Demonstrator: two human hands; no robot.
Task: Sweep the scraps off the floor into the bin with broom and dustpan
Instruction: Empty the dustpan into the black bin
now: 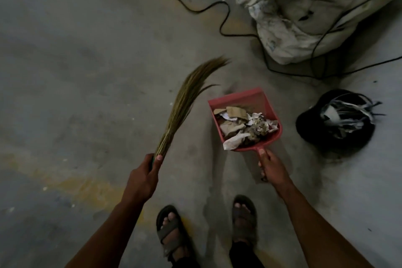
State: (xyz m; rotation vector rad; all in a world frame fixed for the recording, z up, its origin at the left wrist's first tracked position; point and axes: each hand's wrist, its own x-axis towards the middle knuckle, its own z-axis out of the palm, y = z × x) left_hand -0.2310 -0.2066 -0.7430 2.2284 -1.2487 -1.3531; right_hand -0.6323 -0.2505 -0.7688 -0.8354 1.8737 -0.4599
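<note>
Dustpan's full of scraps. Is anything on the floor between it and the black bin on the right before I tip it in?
Nothing visible blocks the way. The right hand holds the pink dustpan with the scraps, and only bare floor lies between it and the black bin. The black cable runs farther back, by the white sack.

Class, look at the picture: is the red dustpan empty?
No. The dustpan, held by the right hand, is full of paper and cardboard scraps.
</note>
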